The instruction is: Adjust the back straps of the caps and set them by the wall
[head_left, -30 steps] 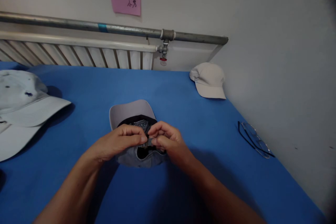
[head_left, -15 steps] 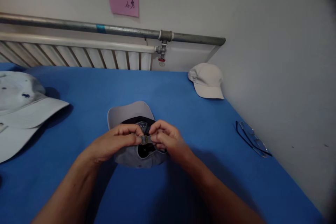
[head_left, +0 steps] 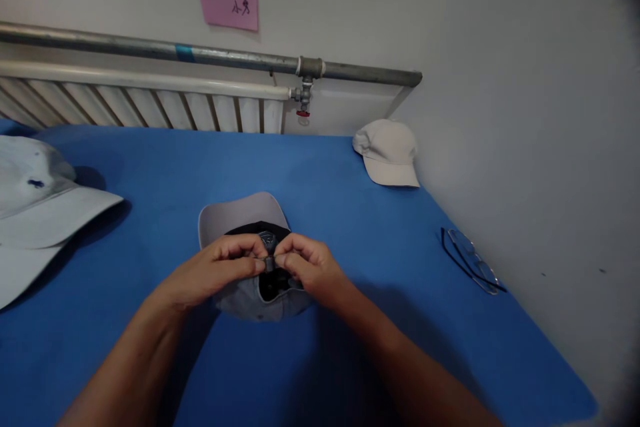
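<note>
A grey baseball cap (head_left: 245, 210) lies upside down on the blue surface, its brim pointing away from me. Over its back opening, my left hand (head_left: 220, 267) pinches the adjusting strap (head_left: 270, 264) from the left, thumb against forefinger. My right hand (head_left: 315, 267) pinches the same strap from the right, its fingertips close to those of the left. The buckle on the strap is mostly covered by my fingers. The inside of the cap shows dark below the strap.
Pale caps (head_left: 45, 193) lie stacked at the left edge. A beige cap (head_left: 390, 150) sits at the far right corner by the wall. Eyeglasses (head_left: 473, 260) lie along the right edge. A radiator (head_left: 150, 103) and a metal pipe (head_left: 230, 57) run behind the blue surface (head_left: 240, 367).
My right hand has shifted left along the strap, closer to my left fingertips, and now covers the buckle. The whole view has moved slightly, so everything sits a little further left.
</note>
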`<state>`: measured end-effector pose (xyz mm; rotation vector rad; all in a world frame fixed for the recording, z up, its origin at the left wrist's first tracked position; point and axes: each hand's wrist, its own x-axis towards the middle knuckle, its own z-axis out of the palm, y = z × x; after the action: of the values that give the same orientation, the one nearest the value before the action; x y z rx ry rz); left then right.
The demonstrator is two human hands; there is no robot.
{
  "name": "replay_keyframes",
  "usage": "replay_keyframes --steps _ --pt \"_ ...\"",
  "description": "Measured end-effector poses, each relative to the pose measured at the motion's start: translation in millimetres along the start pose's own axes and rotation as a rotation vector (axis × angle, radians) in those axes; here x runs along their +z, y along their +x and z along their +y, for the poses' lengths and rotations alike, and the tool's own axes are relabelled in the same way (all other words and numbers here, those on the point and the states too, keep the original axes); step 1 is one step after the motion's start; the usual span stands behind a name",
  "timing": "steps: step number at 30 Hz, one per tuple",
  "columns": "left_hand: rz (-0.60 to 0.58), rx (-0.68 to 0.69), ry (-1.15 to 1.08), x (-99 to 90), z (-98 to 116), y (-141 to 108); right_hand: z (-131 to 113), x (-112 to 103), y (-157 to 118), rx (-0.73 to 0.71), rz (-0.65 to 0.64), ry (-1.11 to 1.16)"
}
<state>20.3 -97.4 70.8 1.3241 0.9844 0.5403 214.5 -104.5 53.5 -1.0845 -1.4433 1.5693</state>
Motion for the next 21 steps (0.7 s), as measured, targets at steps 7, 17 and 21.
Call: replay_keyframes --steps 7,17,21 --pt "-0.009 -0.02 0.081 -1.7 -1 4 3 -4 1 0.001 0.026 -0.002" --pt "-0.016 -0.06 -0.076 -4.2 -3 2 5 -11 -2 -0.333 -0.081 -0.349" --pt "-0.025 -0.071 -0.107 -3.2 -3 3 11 -11 -1 -0.436 -0.077 -0.429"
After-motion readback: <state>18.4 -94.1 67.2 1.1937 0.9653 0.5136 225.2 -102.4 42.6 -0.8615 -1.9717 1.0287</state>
